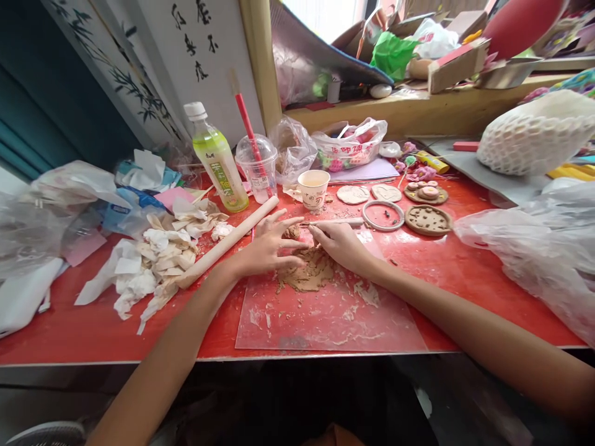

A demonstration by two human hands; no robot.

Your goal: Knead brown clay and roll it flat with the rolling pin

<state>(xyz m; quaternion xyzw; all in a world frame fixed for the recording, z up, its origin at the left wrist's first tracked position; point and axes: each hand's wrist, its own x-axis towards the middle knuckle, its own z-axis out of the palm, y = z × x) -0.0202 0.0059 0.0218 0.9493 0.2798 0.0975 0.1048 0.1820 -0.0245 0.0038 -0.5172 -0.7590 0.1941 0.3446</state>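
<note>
My left hand (pixel 274 246) hangs with its fingers spread over the left side of a flattened patch of tan clay (pixel 309 272). A small brownish lump of clay (pixel 292 232) shows between its thumb and fingers. From the right, my right hand (pixel 343 244) reaches to the back edge of the patch, thumb and fingertips pinched together. What they pinch, if anything, is too small to make out. A slim stick-like tool (pixel 351 222) lies just behind that hand. Under the clay is a clear plastic sheet (pixel 325 328), smeared with clay scraps.
A wooden rolling pin (pixel 227 244) lies diagonally beside crumpled tissues (pixel 158 266). Behind stand a drink bottle (pixel 218 161), a plastic cup (pixel 258 167) with a brush and a paper cup (pixel 313 189). Clay discs (pixel 353 194), a ring (pixel 383 215) and plastic bags (pixel 525 235) are to the right.
</note>
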